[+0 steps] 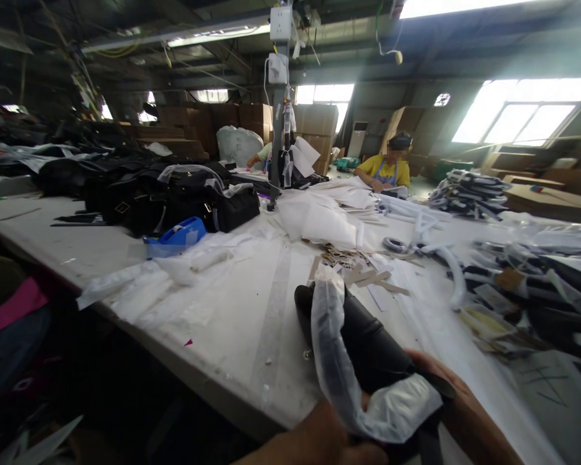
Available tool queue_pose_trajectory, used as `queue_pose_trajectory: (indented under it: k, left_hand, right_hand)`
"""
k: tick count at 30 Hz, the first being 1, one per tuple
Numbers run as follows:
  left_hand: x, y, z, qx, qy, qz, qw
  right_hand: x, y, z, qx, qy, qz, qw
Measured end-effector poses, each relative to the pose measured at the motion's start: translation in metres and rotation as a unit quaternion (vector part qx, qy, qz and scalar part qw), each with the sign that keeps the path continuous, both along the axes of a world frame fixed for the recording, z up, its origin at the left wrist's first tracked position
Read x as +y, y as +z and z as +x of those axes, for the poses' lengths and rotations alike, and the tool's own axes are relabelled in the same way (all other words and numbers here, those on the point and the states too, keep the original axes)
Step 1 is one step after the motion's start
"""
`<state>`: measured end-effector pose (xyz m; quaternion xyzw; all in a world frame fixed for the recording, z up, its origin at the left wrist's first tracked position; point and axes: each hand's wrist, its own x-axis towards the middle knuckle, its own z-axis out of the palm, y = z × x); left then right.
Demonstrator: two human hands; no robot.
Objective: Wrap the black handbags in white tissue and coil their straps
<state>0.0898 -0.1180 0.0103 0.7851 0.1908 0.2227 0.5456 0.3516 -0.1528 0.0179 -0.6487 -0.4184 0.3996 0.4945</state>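
At the bottom of the view both my hands hold a black leather piece [368, 342] that pokes out of a clear plastic wrap [336, 361]. My left hand [334, 436] grips the lower edge of the wrap and the piece from below. My right hand [445, 391] is wrapped round the black piece from the right side, its fingers partly hidden behind it. The piece points away from me over the white table [237, 310].
Black bags [174, 194] are heaped at the left, with a blue tape dispenser [177, 236] in front. Plastic sheets, card tags and white strips litter the middle and right. A grey pole [277, 110] stands mid-table. A person in yellow [385, 169] sits at the far end.
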Motion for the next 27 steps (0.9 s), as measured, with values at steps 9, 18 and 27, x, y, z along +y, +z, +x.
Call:
queue_pose_trajectory:
  k: [9, 18, 27]
  left_hand:
    - [0.068, 0.047, -0.023, -0.08, 0.334, 0.323, 0.882]
    - [0.084, 0.103, -0.007, 0.144, 0.188, 0.379, 0.894]
    - [0.098, 0.11, -0.005, 0.148, 0.13, 0.34, 0.92]
  right_hand:
    - [-0.041, 0.055, -0.026, -0.186, 0.002, 0.099, 0.977]
    - [-0.034, 0.042, -0.082, -0.371, -0.102, 0.154, 0.91]
    - [-0.038, 0.029, -0.084, -0.413, -0.069, 0.197, 0.887]
